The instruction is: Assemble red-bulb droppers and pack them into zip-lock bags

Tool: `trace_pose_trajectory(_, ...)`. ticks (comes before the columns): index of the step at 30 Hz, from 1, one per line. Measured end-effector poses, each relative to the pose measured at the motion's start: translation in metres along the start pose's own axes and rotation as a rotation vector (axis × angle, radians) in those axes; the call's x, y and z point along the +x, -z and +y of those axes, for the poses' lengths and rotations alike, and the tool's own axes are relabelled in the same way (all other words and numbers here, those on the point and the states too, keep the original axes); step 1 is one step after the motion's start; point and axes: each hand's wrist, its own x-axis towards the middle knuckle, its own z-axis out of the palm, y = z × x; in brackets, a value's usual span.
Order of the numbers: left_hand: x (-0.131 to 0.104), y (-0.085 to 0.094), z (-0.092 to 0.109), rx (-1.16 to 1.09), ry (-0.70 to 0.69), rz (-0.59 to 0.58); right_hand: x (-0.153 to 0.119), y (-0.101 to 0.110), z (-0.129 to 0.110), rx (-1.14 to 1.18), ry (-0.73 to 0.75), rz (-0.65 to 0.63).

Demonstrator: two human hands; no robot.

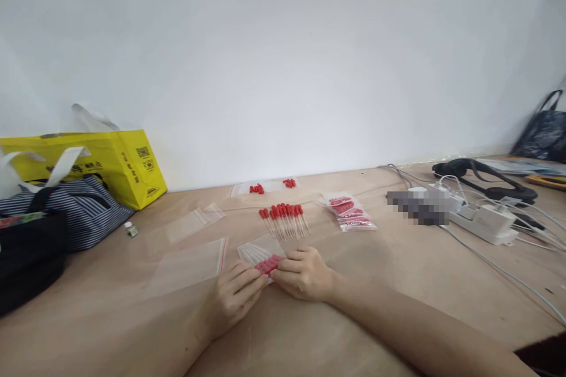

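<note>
A clear plastic bag (254, 251) holding several red-topped droppers lies at the front middle of the table. My left hand (239, 290) pinches its near edge from the left, fingers closed. From the right, my right hand (303, 274) grips the same edge, its fingertips close to the left ones. Just beyond the bag, several loose red-topped droppers (285, 221) lie side by side. A filled bag of red pieces (347, 212) rests to their right. Small red caps (257, 189) sit on a flat clear bag behind them.
Flat clear bags (190, 265) lie left of my hands. A yellow bag (132, 168), a striped bag (95, 212) and a small bottle (131, 229) are at the left. At the right are a power strip (481, 224), cables and a black headset (490, 179).
</note>
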Motion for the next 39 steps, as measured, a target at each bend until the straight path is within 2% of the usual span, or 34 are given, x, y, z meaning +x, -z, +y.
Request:
trace_pose_trajectory(6,-0.003,-0.001,0.0,0.082,-0.057,0.022,0.007,-0.005,-0.006,-0.035,0.034,-0.012)
trace_pose_trajectory(10,-0.008,0.002,0.0,0.107,-0.059,0.044,-0.003,0.0,0.006,-0.039,0.054,-0.023)
trace_pose_trajectory(13,-0.011,0.005,-0.001,0.093,-0.046,0.048,-0.013,0.004,0.015,0.037,-0.013,-0.083)
trace_pose_trajectory(15,-0.012,0.005,0.0,0.068,-0.037,0.047,-0.015,0.006,0.016,0.171,-0.153,-0.12)
trace_pose_trajectory(18,-0.012,0.005,0.002,0.012,-0.026,0.056,-0.011,0.004,0.009,0.499,-0.375,-0.109)
trace_pose_trajectory(22,-0.012,0.01,0.001,-0.168,0.038,0.005,-0.003,-0.001,-0.001,0.875,-0.503,-0.1)
trace_pose_trajectory(25,-0.015,0.018,-0.009,-0.132,0.262,-0.054,-0.003,0.001,-0.002,1.052,-0.559,-0.09)
trace_pose_trajectory(28,-0.019,0.024,-0.025,0.111,0.619,-0.168,-0.005,0.011,0.002,1.182,-0.594,-0.053)
trace_pose_trajectory(30,-0.023,0.025,-0.036,0.283,0.845,-0.316,-0.006,0.021,0.009,1.219,-0.617,0.002)
trace_pose_trajectory(33,-0.031,0.025,-0.048,0.434,1.126,-0.629,-0.008,0.038,0.027,1.131,-0.641,0.128)
trace_pose_trajectory(36,-0.035,0.024,-0.049,0.395,1.276,-0.882,-0.016,0.048,0.054,0.941,-0.669,0.204)
trace_pose_trajectory(39,-0.031,0.021,-0.043,0.306,1.291,-0.975,-0.03,0.047,0.083,0.758,-0.755,0.209)
